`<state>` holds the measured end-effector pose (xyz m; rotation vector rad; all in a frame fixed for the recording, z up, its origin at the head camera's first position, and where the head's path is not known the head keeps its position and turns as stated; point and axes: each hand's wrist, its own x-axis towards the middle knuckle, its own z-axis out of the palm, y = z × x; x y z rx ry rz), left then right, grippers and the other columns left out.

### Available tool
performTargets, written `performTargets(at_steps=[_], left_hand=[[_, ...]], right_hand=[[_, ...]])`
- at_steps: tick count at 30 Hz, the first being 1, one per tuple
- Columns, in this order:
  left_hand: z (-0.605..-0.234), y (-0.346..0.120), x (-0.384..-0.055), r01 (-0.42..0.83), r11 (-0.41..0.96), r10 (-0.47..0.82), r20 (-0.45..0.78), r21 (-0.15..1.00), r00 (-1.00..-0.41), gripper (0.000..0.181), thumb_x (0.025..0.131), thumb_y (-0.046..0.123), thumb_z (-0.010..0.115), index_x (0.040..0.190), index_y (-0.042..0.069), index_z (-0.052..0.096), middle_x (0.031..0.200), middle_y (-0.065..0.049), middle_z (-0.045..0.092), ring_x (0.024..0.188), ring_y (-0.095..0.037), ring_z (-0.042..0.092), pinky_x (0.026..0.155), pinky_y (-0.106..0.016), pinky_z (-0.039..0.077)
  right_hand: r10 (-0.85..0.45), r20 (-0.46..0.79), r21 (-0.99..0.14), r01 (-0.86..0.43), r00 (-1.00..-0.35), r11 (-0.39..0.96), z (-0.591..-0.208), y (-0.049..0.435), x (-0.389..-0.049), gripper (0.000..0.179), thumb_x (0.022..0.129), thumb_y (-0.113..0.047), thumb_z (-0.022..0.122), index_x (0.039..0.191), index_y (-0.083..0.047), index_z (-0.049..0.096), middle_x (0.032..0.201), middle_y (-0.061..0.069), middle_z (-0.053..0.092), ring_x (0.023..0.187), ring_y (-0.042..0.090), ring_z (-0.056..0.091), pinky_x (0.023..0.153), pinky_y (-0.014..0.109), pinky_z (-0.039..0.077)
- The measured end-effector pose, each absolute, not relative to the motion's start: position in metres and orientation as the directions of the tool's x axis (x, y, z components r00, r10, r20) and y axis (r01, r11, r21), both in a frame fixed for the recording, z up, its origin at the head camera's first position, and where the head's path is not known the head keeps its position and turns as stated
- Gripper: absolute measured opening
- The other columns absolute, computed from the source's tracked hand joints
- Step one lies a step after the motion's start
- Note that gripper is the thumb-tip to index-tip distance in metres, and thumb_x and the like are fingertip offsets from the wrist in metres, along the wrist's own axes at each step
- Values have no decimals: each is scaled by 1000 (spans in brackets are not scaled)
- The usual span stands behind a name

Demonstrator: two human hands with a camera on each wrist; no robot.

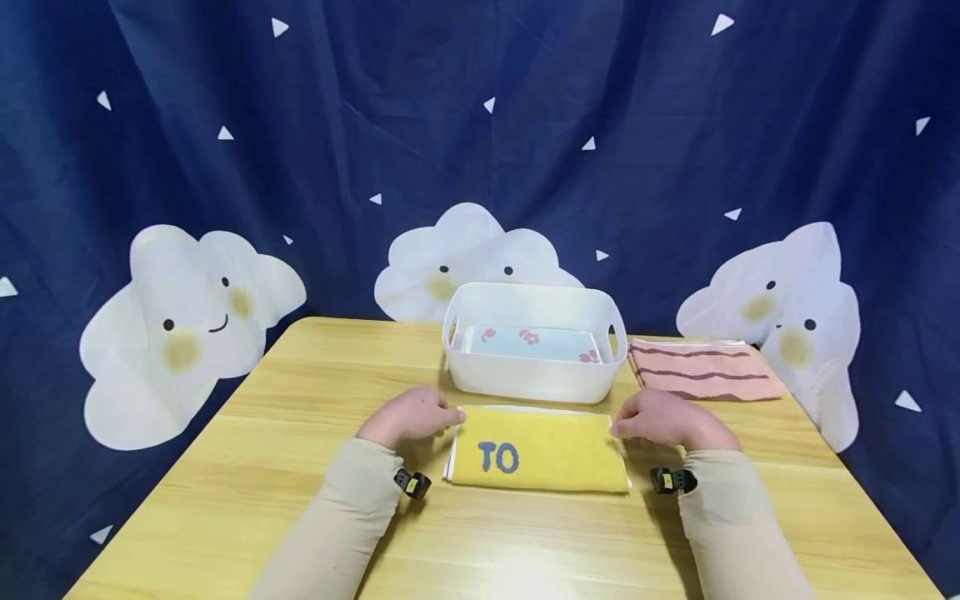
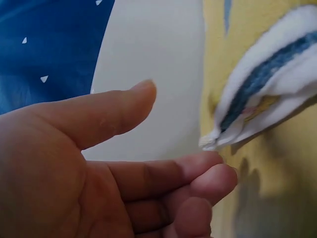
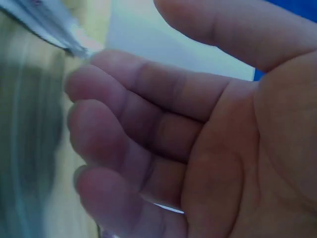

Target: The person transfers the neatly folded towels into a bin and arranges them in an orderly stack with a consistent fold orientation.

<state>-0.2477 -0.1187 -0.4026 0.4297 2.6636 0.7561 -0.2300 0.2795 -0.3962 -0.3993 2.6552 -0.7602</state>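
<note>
A folded yellow towel (image 1: 555, 450) with blue "TO" lettering lies flat on the table in front of a white basket. At its left far corner is my left hand (image 1: 412, 414). The left wrist view shows the thumb apart from the fingers (image 2: 198, 166), with the index fingertip right at the towel's corner and its white and blue edge folds (image 2: 267, 74) beyond. My right hand (image 1: 667, 418) is at the right far corner. In the right wrist view its thumb stands away from its loosely bent fingers (image 3: 114, 69), whose tips reach the towel's edge.
The white basket (image 1: 534, 379), with cut-out handles, stands just behind the yellow towel; a light blue panel with pink flowers shows inside. A folded pink towel (image 1: 705, 367) with dark wavy stripes lies to its right. A blue curtain (image 1: 337, 125) hangs behind the wooden table (image 1: 315, 367).
</note>
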Motion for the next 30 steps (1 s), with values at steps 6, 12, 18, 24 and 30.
performTargets(at_steps=[6, 12, 18, 24, 30], left_hand=[[-410, -113, -244, 225, 819, 402, -248, 527, -881, 42, 89, 44, 73, 65, 12, 59, 58, 5, 48, 52, -12, 43, 51, -30, 38], [-417, -109, -242, 197, 825, 374, -250, 530, -893, 48, 80, 37, 83, 58, 17, 45, 54, 7, 36, 48, -11, 34, 47, -29, 32], [-424, -105, -244, 166, 856, 319, -247, 490, -915, 42, 77, 33, 86, 63, 15, 50, 58, 3, 45, 51, -14, 42, 48, -31, 36], [-427, -105, -246, 168, 867, 311, -244, 470, -919, 42, 77, 34, 85, 61, 16, 50, 56, 3, 45, 49, -15, 43, 48, -32, 36], [-430, -106, -249, 190, 866, 333, -252, 462, -909, 45, 79, 34, 84, 58, 18, 47, 54, 5, 42, 48, -13, 41, 47, -30, 34]], right_hand=[[-352, -314, -573, -120, -882, 811, -407, 276, -232, 26, 90, -28, 76, 74, -9, 67, 59, -2, 53, 51, 12, 48, 49, 27, 38], [-294, -293, -529, -102, -910, 842, -412, 269, -234, 33, 83, -31, 82, 66, -12, 60, 55, -4, 44, 50, 13, 42, 51, 29, 33], [-277, -258, -463, -134, -925, 876, -417, 259, -237, 37, 78, -31, 84, 61, -16, 56, 56, -6, 41, 52, 13, 42, 52, 30, 34], [-257, -278, -468, -103, -926, 878, -419, 255, -236, 38, 80, -27, 83, 59, -14, 54, 55, -5, 39, 50, 14, 39, 50, 29, 32], [-282, -281, -515, -104, -917, 851, -418, 254, -234, 42, 81, -23, 80, 58, -16, 45, 55, -6, 31, 49, 12, 29, 49, 28, 25]])
